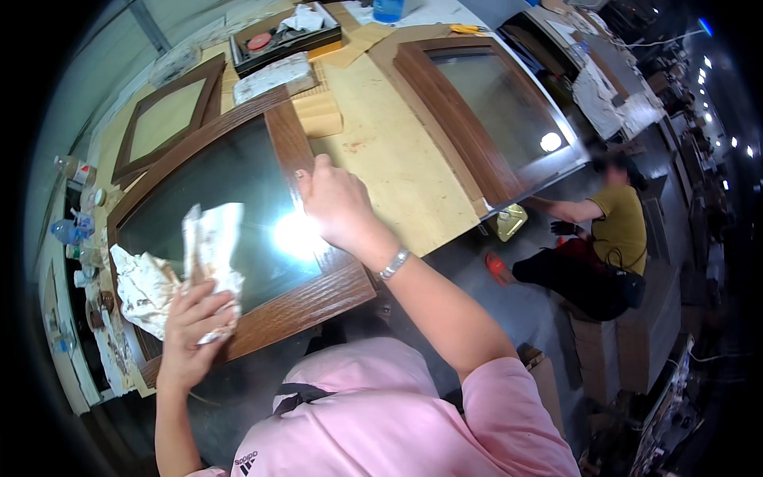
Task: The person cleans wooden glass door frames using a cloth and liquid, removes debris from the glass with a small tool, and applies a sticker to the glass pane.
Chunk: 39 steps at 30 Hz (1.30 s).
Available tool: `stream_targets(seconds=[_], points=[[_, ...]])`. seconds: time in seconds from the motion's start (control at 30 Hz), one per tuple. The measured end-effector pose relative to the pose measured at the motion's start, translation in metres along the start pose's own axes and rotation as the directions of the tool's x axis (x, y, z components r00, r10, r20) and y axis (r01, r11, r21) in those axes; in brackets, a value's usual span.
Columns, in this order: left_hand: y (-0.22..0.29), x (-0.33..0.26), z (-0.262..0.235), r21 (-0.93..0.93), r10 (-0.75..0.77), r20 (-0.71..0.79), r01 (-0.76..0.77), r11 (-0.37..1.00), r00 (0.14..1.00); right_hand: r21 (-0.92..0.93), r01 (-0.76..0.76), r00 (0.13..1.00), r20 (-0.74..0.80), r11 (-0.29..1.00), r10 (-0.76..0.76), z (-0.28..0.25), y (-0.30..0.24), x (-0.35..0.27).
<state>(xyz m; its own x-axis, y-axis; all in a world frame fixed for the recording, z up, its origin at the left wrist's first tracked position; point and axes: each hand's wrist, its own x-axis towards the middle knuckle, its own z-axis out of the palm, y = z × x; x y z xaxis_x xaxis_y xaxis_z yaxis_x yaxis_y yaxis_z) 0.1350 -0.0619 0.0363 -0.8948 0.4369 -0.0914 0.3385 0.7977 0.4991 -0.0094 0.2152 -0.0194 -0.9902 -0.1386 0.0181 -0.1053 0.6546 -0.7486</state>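
A brown wood-framed glass door panel (238, 171) lies on the worktable in front of me, its near edge by my body. My left hand (193, 322) is closed on a stained white cloth (213, 238) over the panel's near left part. Part of the cloth stands up above the fingers, and a crumpled part spreads to the left over the frame. My right hand (338, 203) grips the frame's right side rail, with the thumb on top; the fingertips below are hidden. A bright lamp reflection shows in the glass beside it.
Another glass door panel (497, 111) lies at the right, a smaller frame (171, 115) at the far left. At the back stand a black tray (286, 40) and a stained white block (274, 77). Bottles (73, 230) line the left edge. A person (620, 230) in yellow sits at the right.
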Motion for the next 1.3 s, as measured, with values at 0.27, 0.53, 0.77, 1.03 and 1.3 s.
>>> stream_targets(seconds=[0.27,0.53,0.77,1.03,1.3], points=[[0.058,0.044,0.039,-0.079,0.065,-0.071,-0.070,0.994,0.995,-0.007,0.000,1.000,0.018,1.000,0.000,0.003,0.004,0.000],[0.032,0.018,0.030,0.089,0.039,-0.098,-0.031,0.996,0.994,-0.018,-0.017,1.000,0.019,1.000,0.018,-0.001,0.000,0.000],[0.019,0.035,0.018,0.132,0.198,-0.046,-0.191,0.973,0.979,-0.025,-0.055,0.998,0.029,0.998,0.056,-0.004,0.000,0.000],[-0.112,-0.082,-0.056,-0.230,-0.463,-0.657,0.427,0.875,0.596,0.006,0.011,1.000,-0.014,1.000,-0.011,0.004,-0.006,-0.003],[0.012,0.083,0.024,0.273,0.284,-0.035,-0.264,0.925,0.958,-0.020,0.061,0.997,-0.049,0.998,-0.062,0.005,0.007,-0.001]])
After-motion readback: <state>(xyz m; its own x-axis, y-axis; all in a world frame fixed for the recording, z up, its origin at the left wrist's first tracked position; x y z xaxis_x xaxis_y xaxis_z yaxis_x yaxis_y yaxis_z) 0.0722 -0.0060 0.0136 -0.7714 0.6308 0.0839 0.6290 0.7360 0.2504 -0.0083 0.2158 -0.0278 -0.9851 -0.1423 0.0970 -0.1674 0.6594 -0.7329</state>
